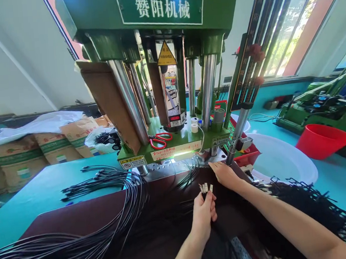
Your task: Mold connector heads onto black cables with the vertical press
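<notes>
My left hand (204, 214) is closed around a bunch of black cables, whose white connector ends (206, 188) stick up out of the fist. Further forward and to the right, my right hand (225, 175) lies at the front edge of the green press (179, 139), fingers stretched toward the metal plate (164, 170). I see nothing held in it, though its fingertips are partly hidden. Several thin black cables (189, 175) run from the plate onto the dark tabletop (161, 217), just left of my right hand.
A large bundle of black cables (127, 203) drapes across the tabletop's left side. Red-handled scissors (160, 140) lie on the press bed beside a steel column (129, 101). Dark cables with angled ends (305, 207) are heaped at right, near a white tub (281, 153) and red bucket (322, 140).
</notes>
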`<state>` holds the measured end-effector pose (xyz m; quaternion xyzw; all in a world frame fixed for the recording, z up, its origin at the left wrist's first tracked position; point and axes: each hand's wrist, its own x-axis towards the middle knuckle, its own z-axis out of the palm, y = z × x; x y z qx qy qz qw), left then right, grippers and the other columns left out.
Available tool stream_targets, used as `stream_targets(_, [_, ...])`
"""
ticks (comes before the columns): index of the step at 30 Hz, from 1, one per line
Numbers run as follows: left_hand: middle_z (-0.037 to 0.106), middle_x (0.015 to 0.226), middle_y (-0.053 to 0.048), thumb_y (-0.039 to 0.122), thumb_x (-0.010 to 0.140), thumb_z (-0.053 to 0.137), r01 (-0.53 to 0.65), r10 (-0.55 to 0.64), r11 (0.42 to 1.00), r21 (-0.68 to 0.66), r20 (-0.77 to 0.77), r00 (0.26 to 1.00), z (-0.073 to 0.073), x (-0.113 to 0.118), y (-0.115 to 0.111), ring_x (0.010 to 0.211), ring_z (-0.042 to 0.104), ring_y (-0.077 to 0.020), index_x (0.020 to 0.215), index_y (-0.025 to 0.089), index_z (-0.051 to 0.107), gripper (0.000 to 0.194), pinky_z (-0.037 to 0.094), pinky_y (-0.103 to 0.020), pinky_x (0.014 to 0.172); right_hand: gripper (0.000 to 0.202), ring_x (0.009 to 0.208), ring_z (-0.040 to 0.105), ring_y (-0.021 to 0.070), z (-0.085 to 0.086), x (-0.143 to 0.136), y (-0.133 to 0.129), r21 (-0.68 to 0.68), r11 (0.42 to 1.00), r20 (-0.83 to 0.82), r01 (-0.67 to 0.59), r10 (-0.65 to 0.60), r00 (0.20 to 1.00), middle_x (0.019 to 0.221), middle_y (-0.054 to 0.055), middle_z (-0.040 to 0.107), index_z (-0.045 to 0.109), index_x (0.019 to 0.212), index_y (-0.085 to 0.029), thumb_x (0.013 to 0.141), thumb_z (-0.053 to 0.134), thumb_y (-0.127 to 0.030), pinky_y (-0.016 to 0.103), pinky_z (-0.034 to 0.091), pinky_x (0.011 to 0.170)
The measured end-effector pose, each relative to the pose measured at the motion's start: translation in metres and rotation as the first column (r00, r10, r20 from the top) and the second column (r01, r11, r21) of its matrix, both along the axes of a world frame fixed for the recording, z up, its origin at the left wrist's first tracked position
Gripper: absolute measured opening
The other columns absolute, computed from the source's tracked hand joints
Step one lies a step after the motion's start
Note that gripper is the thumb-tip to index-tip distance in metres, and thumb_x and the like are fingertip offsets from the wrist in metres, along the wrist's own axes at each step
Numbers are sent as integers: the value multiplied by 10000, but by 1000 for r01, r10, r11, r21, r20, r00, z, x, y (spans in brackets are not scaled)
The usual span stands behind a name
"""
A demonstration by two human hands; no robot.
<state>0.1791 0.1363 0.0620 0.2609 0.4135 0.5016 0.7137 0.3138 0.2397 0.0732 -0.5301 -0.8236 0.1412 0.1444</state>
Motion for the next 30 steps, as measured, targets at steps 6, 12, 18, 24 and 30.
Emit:
stream_targets(6, [286,396,125,648,593,579,23,-22,999,36,-28,999,-3,-2,-4,309,205,-11,680,181,414,503,181,-162,311,273,970,514,277,10,16,-25,-66,997,54,33,-30,998,976,146,564,543,911,-122,662,454,-54,397,362,868])
stream_targets(12, [244,403,149,625,604,579,85,-87,996,-21,-147,985,2,9,-6,308,142,-19,782,234,358,484,106,-139,290,178,343,434,89,17,47,-86,-472,877,-230,91,-222,947,591,-17,545,489,778,-170,707,326,-154,202,358,342])
stream_targets(18, [296,414,122,466,651,617,315,-291,949,21,-332,897,8,32,-6,309,200,-20,730,199,427,337,133,-155,292,469,250,352,63,-8,37,-126,-596,802,-751,23,-568,337,510,-82,475,412,1209,-176,783,462,-367,155,257,239])
stream_targets(24, [310,405,116,370,647,631,371,-344,929,-1,-381,859,12,40,-4,315,210,-18,697,178,454,266,154,-167,326,535,273,388,67,-19,34,-125,-534,843,-806,65,-531,262,504,-59,499,449,1246,-150,805,485,-452,169,276,253])
stream_targets(30, [380,433,84,383,596,679,327,-280,944,50,-403,871,1,42,-4,357,306,-36,632,156,478,305,217,-181,366,573,315,382,54,-25,32,-131,-416,895,-781,161,-443,441,514,-50,477,410,1293,-122,829,443,-456,171,314,301])
